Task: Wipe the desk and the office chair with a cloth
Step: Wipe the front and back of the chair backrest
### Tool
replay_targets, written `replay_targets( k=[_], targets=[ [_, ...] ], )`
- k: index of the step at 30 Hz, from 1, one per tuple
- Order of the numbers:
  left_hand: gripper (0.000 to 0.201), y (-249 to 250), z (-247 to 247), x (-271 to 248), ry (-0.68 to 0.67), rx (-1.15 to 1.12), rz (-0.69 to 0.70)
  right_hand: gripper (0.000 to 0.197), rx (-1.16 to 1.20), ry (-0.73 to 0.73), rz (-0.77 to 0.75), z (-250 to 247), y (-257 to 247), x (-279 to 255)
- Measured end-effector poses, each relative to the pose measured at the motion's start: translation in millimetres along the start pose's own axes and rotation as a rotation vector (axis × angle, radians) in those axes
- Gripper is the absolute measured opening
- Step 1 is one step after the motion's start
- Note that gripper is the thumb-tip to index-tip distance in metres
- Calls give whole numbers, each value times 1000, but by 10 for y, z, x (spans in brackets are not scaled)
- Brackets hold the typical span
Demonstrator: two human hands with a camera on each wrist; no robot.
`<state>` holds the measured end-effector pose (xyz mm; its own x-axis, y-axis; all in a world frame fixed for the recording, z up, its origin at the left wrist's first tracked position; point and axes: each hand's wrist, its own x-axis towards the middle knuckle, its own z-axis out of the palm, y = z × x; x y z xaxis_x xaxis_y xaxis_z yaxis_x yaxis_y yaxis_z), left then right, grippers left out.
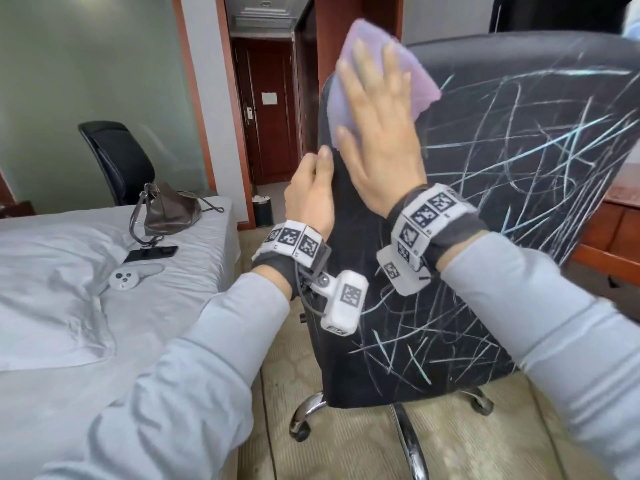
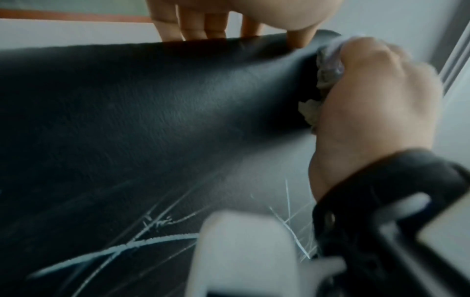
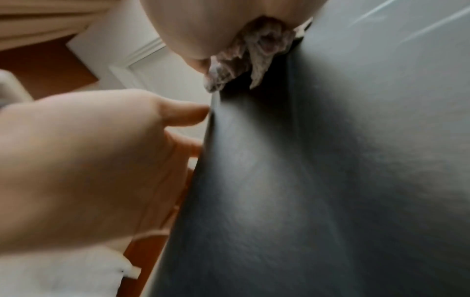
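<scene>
Purple cloth (image 1: 377, 71) — one — under right hand (image 1: 377, 133).

text: none legible | door notice (image 1: 269, 98): too small to read

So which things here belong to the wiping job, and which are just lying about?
In the job:
purple cloth, pressed flat by the right hand
scribbled black office chair, its edge gripped by the left hand

Lying about, on the bed:
brown handbag
phone
white controller
</scene>
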<state>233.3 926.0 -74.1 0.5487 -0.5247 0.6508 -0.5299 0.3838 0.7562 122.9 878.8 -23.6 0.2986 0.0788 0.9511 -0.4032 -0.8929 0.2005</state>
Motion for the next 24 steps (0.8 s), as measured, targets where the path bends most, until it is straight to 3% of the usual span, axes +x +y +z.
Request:
replay_targets(
  k=[3,9,13,15,20,22,24],
  targets=[
    [49,-33,-33,53,-17,32,43,58,-74,-44,-148,-6,121,-129],
    [38,52,-23,17,-85,106,48,53,-84,95,3,38,-21,22],
    [32,12,-28,55,-90,75,35,40,-137,94,-128,72,-89,332],
    [37,-28,-20,89,-79,72,70,46,-142,82,-119,40,-7,324],
    [42,-150,-10,171,1,76,74,81,-73,103,177,-188,306,-66],
    [41,-107,29,158,40,83,55,89,-52,44,155,-151,261,-197],
    [32,28,91,161,119,53,36,88,-49,-59,31,-47,202,-341]
  ],
)
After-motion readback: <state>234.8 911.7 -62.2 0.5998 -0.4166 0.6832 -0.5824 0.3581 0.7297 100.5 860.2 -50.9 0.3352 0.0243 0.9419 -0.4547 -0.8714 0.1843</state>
